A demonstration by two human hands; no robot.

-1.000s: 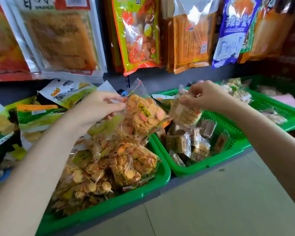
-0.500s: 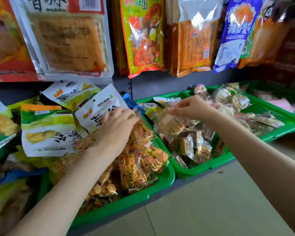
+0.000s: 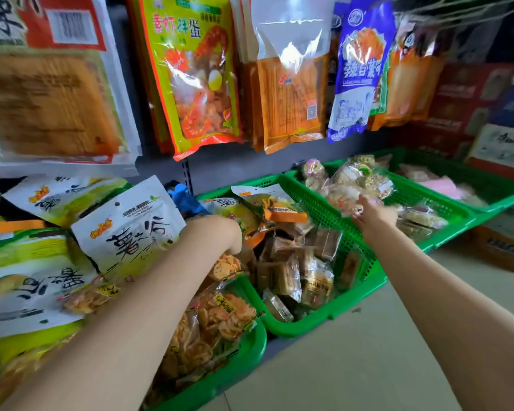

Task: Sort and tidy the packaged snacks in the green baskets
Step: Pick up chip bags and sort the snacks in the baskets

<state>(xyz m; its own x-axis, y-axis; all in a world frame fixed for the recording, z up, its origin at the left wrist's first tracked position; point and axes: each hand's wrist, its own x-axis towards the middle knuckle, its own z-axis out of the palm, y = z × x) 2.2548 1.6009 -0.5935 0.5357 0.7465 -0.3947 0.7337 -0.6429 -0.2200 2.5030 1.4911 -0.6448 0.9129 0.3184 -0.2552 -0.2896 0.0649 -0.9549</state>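
Hanging snack bags fill the top of the frame against a grey shelf wall: a yellow-green shrimp bag (image 3: 195,72) near the upper middle, an orange bag (image 3: 291,93) beside it, and a blue-and-white bag (image 3: 358,69) to the right. Below them, green baskets stand in a row on a pale floor (image 3: 353,366). At lower left, the left basket (image 3: 238,363) holds clear bags of round orange crackers (image 3: 217,318), with white-and-green pouches (image 3: 131,229) piled behind. The middle basket (image 3: 333,312) holds small wrapped brown snacks (image 3: 297,271). The basket further right (image 3: 445,223) holds clear bags of pale puffed snacks (image 3: 365,179).

The left hand (image 3: 220,232) reaches over the edge between the left and middle baskets, fingers curled down among the packets; whether its grip is on anything cannot be told. The right hand (image 3: 371,212) reaches to the right basket, its fingers on a clear bag of pale snacks (image 3: 343,197); blur hides whether the grip is clenched.
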